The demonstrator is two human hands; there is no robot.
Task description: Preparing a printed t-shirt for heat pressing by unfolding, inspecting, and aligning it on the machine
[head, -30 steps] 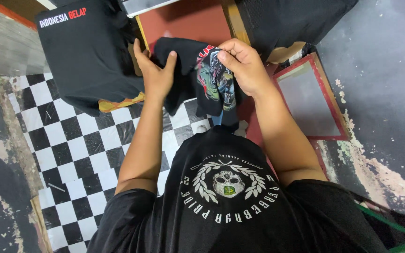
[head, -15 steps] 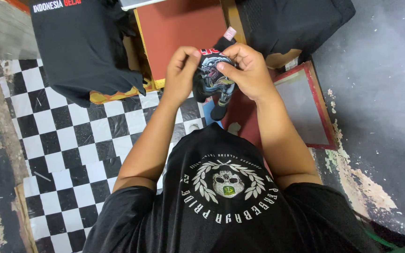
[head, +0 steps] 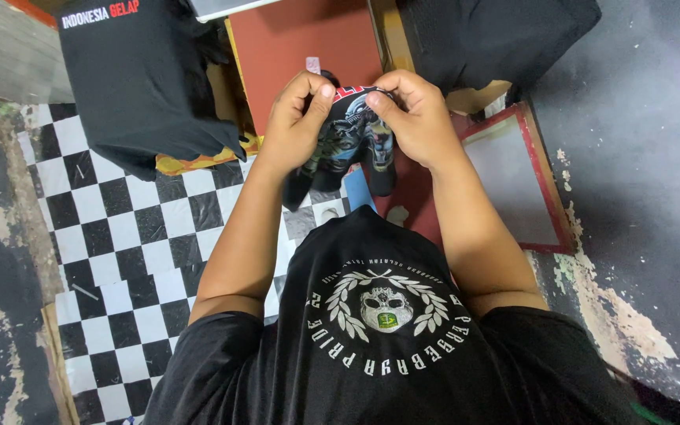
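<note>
Black folded shirt [head: 139, 86] over checkered floor [head: 120, 260], red-brown board [head: 308, 39], red-framed screen [head: 525, 185] alongside.

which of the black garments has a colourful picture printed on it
The bunched black garment held between left hand and right hand; the black shirt upper left bears only lettering.

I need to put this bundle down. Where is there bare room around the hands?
Free: the checkered black-and-white floor left of the left hand, below the hanging black shirt. The red board above the hands is partly bare. Crowded: right, where the red-framed screen and black cloth sit.
</note>
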